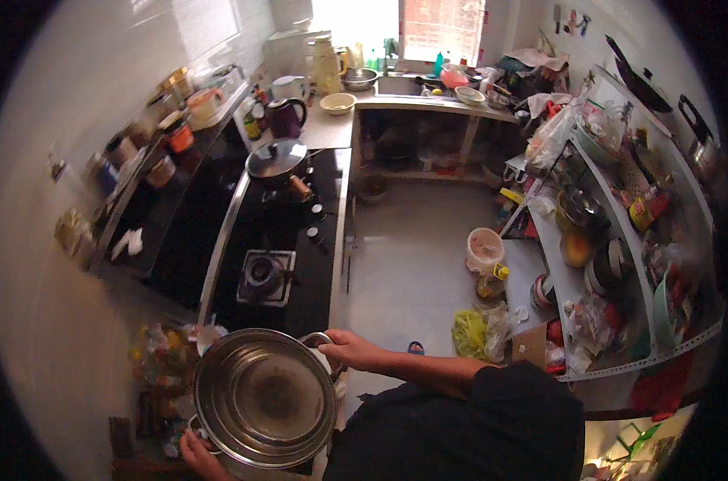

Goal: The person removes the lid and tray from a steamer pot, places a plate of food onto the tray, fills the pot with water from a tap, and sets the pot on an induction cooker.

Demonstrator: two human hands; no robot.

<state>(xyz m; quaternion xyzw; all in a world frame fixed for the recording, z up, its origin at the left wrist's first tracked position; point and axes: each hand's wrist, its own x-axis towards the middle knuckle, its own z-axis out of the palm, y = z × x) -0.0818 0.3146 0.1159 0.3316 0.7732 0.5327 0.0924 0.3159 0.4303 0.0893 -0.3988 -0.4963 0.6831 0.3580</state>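
Observation:
A large round stainless steel pot [280, 391] without a lid shows its inside, which looks empty and has a darker stain on the bottom. My right hand [346, 350] grips its loop handle at the upper right. On the lower left side, my left hand [198, 454] is at the other loop handle, its fingers around it. Beyond the pot lies the black gas hob [225, 240] with a bare burner [265, 276]. Farther along it stands a pan with a glass lid [277, 157] and a wooden handle.
Condiment jars [177, 132] line a ledge on the left. At the far end are a dark kettle [287, 118], a cream bowl [338, 103] and a sink [400, 86]. Crowded metal shelves [616, 198] stand on the right, with a white bucket [485, 248] and a yellow-green bag [469, 333] nearby.

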